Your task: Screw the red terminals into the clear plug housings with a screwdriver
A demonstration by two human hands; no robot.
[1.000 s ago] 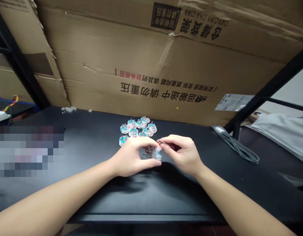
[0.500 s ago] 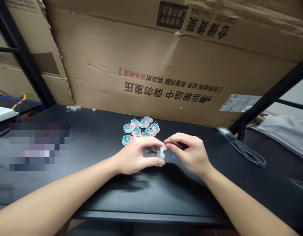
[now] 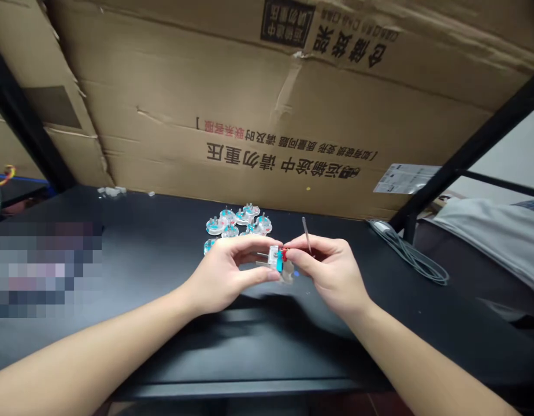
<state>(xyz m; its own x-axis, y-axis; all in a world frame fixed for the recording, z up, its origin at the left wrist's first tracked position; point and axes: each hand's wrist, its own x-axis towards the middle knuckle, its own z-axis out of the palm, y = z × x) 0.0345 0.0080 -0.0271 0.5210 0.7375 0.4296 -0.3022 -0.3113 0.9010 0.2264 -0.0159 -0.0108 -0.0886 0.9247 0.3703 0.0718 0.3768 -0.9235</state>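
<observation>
My left hand [image 3: 221,274] pinches a clear plastic plug [image 3: 274,255] between thumb and fingers, its metal prongs pointing left and a turquoise part on its right side. Closed beside it, my right hand [image 3: 334,266] holds a small red piece [image 3: 285,254] at its fingertips, against the plug's right side. A thin rod [image 3: 307,231], perhaps a screwdriver shaft, sticks up from my right hand; its other end is hidden. Just behind my left hand, several similar clear plugs [image 3: 215,226] with turquoise insides rest prongs up on the black table [image 3: 163,231].
A large cardboard sheet [image 3: 163,75] stands along the back. Coiled grey cable [image 3: 423,266] lies at the right, near a black frame post [image 3: 409,228] and grey cloth [image 3: 488,231]. Small clear bits [image 3: 111,192] sit at the back left. A blurred patch covers the left side.
The plug has turned, so its turquoise part now shows. My right hand has brought the red piece against it, and the rod now points upward. The view has shifted slightly to the right.
</observation>
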